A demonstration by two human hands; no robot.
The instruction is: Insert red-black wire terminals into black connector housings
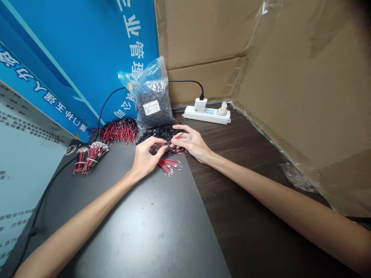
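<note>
- A single view, from the person's head, above the near side of the table [232, 216].
- It faces forward and down, left hand [146, 156] and right hand [193, 144] at mid-range.
- It takes in a wide field, reaching the blue board [95, 46] far left and cardboard [290, 85] at right.

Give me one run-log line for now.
left hand: pinching red wire | right hand: holding same wire | beyond: black pieces, bag

Red wires [169, 165], black pieces [159, 133], blue panel [87, 46]
</note>
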